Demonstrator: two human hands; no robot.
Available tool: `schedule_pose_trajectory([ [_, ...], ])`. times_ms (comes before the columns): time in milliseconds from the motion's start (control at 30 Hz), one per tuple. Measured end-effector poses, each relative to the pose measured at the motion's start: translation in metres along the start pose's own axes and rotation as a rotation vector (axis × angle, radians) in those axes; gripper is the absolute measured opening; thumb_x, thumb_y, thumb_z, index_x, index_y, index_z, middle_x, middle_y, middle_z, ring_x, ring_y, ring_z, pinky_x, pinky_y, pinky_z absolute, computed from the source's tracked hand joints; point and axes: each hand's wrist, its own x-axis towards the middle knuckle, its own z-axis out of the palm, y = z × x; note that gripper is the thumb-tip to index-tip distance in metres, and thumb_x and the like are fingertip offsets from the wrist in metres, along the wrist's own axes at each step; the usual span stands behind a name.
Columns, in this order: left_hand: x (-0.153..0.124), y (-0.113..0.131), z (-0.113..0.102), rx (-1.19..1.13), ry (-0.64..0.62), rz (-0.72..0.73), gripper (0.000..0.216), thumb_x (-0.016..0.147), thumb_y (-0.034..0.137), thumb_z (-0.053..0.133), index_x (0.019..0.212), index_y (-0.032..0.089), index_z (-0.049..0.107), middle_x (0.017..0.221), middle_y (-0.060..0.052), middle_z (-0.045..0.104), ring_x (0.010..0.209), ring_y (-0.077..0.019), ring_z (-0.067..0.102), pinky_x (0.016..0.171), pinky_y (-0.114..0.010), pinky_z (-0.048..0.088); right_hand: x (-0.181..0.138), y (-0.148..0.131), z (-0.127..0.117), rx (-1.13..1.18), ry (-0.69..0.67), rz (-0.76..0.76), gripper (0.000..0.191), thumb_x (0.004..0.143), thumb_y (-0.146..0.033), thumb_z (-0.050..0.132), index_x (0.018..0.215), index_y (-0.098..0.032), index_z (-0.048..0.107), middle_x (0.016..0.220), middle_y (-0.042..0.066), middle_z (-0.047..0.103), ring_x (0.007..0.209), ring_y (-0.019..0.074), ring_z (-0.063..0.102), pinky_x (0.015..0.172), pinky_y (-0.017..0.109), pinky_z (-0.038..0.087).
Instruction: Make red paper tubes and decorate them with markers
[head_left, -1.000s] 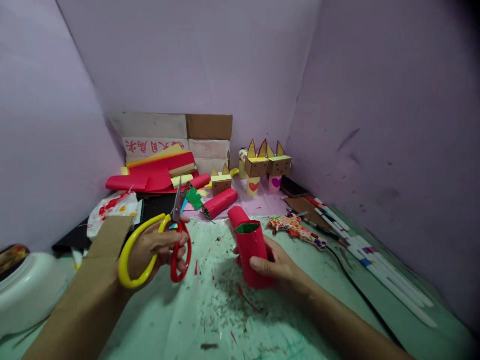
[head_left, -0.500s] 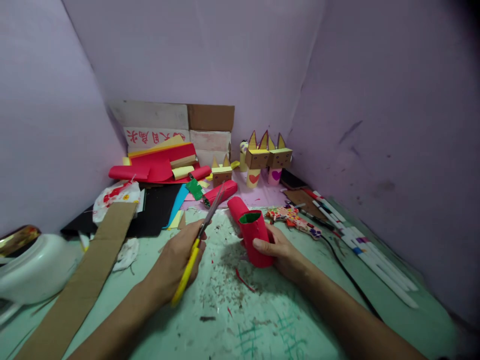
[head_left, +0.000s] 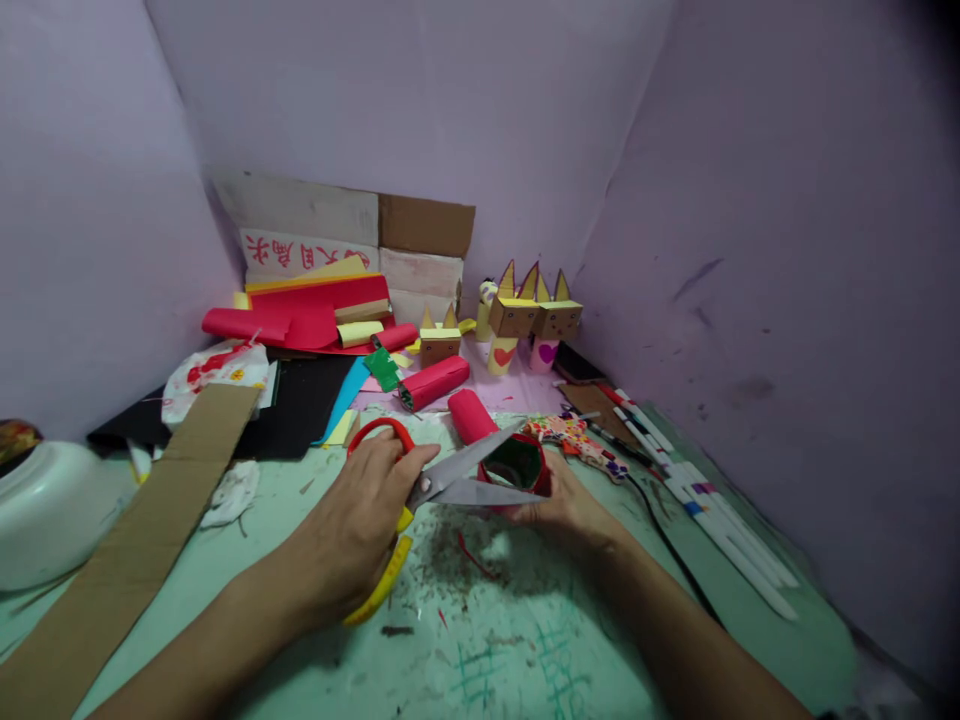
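My left hand [head_left: 358, 520] grips scissors [head_left: 450, 482] with one red and one yellow handle. Their blades are spread apart and reach to the rim of a red paper tube [head_left: 517, 462] lined with green. My right hand [head_left: 564, 508] is wrapped round that tube and holds it on the green table [head_left: 487, 660], its open end tipped toward me. Another red roll [head_left: 472, 415] lies just behind the tube.
A long cardboard strip [head_left: 127, 560] and a white bowl [head_left: 45, 510] lie at the left. Red and yellow paper [head_left: 300, 320], cardboard boxes [head_left: 360, 245] and small box figures [head_left: 532, 320] stand at the back. Marker pens [head_left: 712, 510] and a black cable [head_left: 667, 550] lie at the right.
My left hand swung the scissors from upright over to the tube and spread the blades at its rim. My right hand tipped the tube toward me.
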Motion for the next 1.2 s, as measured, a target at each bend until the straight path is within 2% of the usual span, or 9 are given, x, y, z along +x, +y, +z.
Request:
schedule_pose_trajectory([
  [133, 0.002, -0.003, 0.002, 0.072, 0.017, 0.119, 0.054, 0.085, 0.002, 0.037, 0.137, 0.015, 0.040, 0.111, -0.016, 0.054, 0.109, -0.0307, 0.052, 0.091, -0.049, 0.046, -0.001, 0.004, -0.001, 0.032, 0.039, 0.011, 0.050, 0.054, -0.024, 0.090, 0.101, -0.022, 0.072, 0.097, 0.003, 0.069, 0.088, 0.0231, 0.063, 0.082, 0.035, 0.050],
  [333, 0.001, -0.006, 0.007, 0.256, -0.006, 0.168, 0.052, 0.086, 0.002, 0.039, 0.136, 0.015, 0.041, 0.105, -0.016, 0.057, 0.097, -0.0295, 0.054, 0.080, -0.046, 0.048, -0.001, 0.010, -0.009, -0.064, 0.093, -0.019, 0.049, 0.055, -0.019, 0.089, 0.102, -0.025, 0.074, 0.098, 0.003, 0.071, 0.091, 0.0245, 0.064, 0.085, 0.036, 0.051],
  [533, -0.001, -0.003, 0.014, 0.301, -0.028, 0.136, 0.051, 0.085, 0.005, 0.039, 0.135, 0.010, 0.041, 0.100, -0.016, 0.058, 0.087, -0.0283, 0.054, 0.072, -0.041, 0.046, 0.000, 0.003, -0.004, -0.082, 0.048, -0.026, 0.046, 0.057, -0.026, 0.088, 0.101, -0.024, 0.075, 0.102, 0.004, 0.070, 0.095, 0.0261, 0.062, 0.088, 0.040, 0.049],
  [733, -0.003, 0.001, 0.012, 0.257, -0.102, 0.075, 0.059, 0.077, 0.001, 0.040, 0.136, 0.009, 0.038, 0.101, -0.016, 0.058, 0.086, -0.0282, 0.056, 0.071, -0.040, 0.050, 0.003, -0.005, 0.006, -0.122, 0.051, -0.030, 0.042, 0.052, -0.023, 0.086, 0.091, -0.020, 0.072, 0.082, 0.000, 0.067, 0.077, 0.0216, 0.061, 0.076, 0.034, 0.049],
  [867, 0.000, 0.000, 0.009, 0.281, -0.099, 0.106, 0.052, 0.079, 0.001, 0.040, 0.130, 0.009, 0.041, 0.095, -0.014, 0.060, 0.080, -0.0260, 0.058, 0.067, -0.037, 0.051, 0.003, -0.004, 0.008, -0.135, 0.086, -0.018, 0.040, 0.052, -0.026, 0.085, 0.088, -0.020, 0.070, 0.081, 0.000, 0.068, 0.076, 0.0211, 0.061, 0.073, 0.031, 0.049],
  [1067, -0.002, -0.001, 0.008, 0.274, -0.123, 0.026, 0.051, 0.078, 0.003, 0.041, 0.128, 0.014, 0.042, 0.094, -0.011, 0.062, 0.080, -0.0259, 0.060, 0.066, -0.036, 0.050, 0.002, 0.000, 0.008, -0.129, 0.237, -0.013, 0.049, 0.053, -0.027, 0.082, 0.099, -0.021, 0.069, 0.088, 0.001, 0.072, 0.079, 0.0231, 0.064, 0.074, 0.032, 0.052],
  [1200, -0.003, -0.001, 0.007, 0.236, -0.160, 0.010, 0.046, 0.076, 0.004, 0.041, 0.120, 0.017, 0.046, 0.089, -0.007, 0.063, 0.074, -0.0245, 0.061, 0.061, -0.033, 0.048, 0.002, -0.002, 0.007, -0.159, 0.272, -0.020, 0.050, 0.051, -0.028, 0.083, 0.099, -0.021, 0.069, 0.094, 0.003, 0.073, 0.087, 0.0263, 0.065, 0.079, 0.035, 0.053],
])
